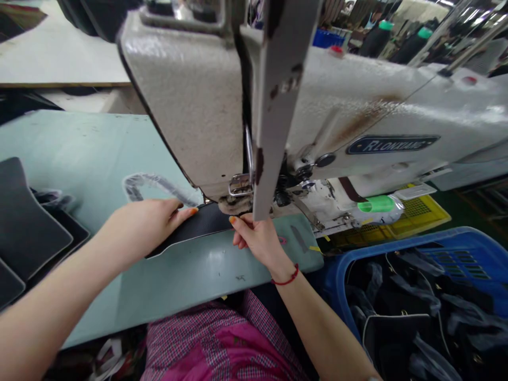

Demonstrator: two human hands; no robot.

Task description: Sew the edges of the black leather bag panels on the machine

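A black leather-like piece (pixel 194 227) with a pale edge lies on the pale green table (pixel 99 159) and runs under the head of a white sewing machine (pixel 222 95). My left hand (pixel 146 225) rests flat on the piece's left part, fingers stretched toward the needle area. My right hand (pixel 256 238), with a red cord at the wrist, pinches the piece's near edge just below the presser foot (pixel 240 190). The needle itself is hidden behind a grey vertical plate (pixel 278 106).
Stacked dark panels (pixel 24 222) sit at the table's left edge. A clear plastic bag (pixel 159 185) lies behind my left hand. A blue crate (pixel 420 296) of black pieces stands at the right, with a yellow tray (pixel 420 217) and a green-capped bottle (pixel 377 205) behind it.
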